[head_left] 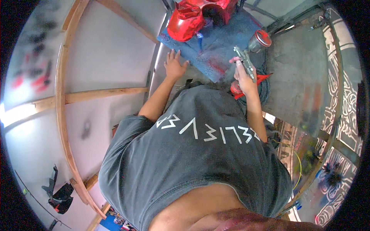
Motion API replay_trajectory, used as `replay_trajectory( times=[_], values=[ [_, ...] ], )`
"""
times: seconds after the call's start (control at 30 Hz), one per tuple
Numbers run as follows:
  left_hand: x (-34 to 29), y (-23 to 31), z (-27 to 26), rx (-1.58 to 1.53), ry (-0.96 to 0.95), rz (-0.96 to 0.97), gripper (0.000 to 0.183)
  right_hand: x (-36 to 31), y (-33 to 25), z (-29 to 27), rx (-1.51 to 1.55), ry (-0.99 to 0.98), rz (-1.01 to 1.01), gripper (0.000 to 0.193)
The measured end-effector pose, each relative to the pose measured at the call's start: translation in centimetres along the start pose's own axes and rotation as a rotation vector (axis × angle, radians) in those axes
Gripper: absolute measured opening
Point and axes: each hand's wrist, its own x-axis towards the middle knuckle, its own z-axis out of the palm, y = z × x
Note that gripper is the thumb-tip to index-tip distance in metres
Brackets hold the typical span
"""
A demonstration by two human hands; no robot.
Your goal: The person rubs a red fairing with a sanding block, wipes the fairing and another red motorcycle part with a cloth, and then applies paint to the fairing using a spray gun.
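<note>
My right hand (pixel 246 79) is wrapped round the grip of a metal spray gun (pixel 243 57). A red-stained paint cup (pixel 260 41) sits at the gun's far right side. My left hand (pixel 176 64) has its fingers spread and holds nothing. It is by the left edge of a blue, red-stained mat (pixel 210 61); whether it rests on anything I cannot tell. On the mat's far part lie glossy red moulded panels (pixel 185 26), cut off by the top of the view. A small blue upright piece (pixel 199 40) stands just in front of them.
Beside my right wrist is a red object (pixel 236 89), partly hidden, with a coiled dark hose (pixel 264 94) around it. Pale sheet walls on a wooden frame (pixel 61 88) rise at the left. Patterned black-and-white panels (pixel 347 92) stand at the right. Dark parts (pixel 61 196) hang lower left.
</note>
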Motion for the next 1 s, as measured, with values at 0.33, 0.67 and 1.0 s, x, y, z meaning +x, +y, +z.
replay_trajectory(
  times=[0.33,0.67,1.0],
  values=[
    [-3.8,4.1,1.3,-0.001,-0.018,0.156,0.082,-0.6,-0.9,-0.1,0.046,-0.010,-0.072,0.017],
    [-5.3,4.3,1.7,0.055,-0.070,0.134,0.085,-0.3,0.0,-0.5,-0.105,0.047,-0.021,0.023],
    [-4.1,3.2,0.7,0.110,-0.123,0.001,0.094,-0.3,-4.3,-0.1,0.205,-0.166,-0.088,0.021]
  ],
)
